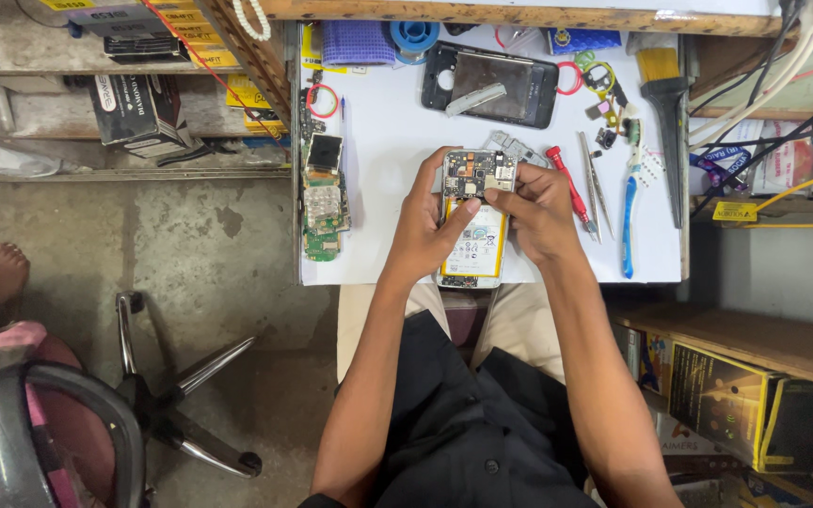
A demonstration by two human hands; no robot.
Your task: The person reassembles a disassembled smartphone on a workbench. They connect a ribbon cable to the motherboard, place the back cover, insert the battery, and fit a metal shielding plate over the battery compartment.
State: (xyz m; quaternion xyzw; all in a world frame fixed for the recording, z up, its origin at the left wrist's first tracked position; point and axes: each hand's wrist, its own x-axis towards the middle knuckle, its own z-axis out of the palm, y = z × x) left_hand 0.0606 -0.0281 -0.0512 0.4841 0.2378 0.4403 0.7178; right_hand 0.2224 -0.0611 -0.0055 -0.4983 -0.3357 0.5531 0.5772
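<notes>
**Opened Phone Held in Both Hands at the Workbench**

The opened phone (473, 226) sits at the middle of the white work surface (388, 160), near its front edge, with the back cover off. Its circuit board is exposed at the top and a yellow-labelled battery shows below.

The left hand (422, 226) grasps the left side of the phone, thumb laid across the battery. The right hand (536, 212) grips the right side, fingertips pressed onto the upper board area. Both hands are closed around the device.

Just right of the right hand lie a red-handled screwdriver (568, 183), metal tweezers (593, 183) and a blue-handled toothbrush (629, 202). A flat brush (665, 113) lies further right. Beyond the hands, a second phone (491, 85) lies in a dark case. At the left edge of the surface rests a loose green circuit board (323, 202).
</notes>
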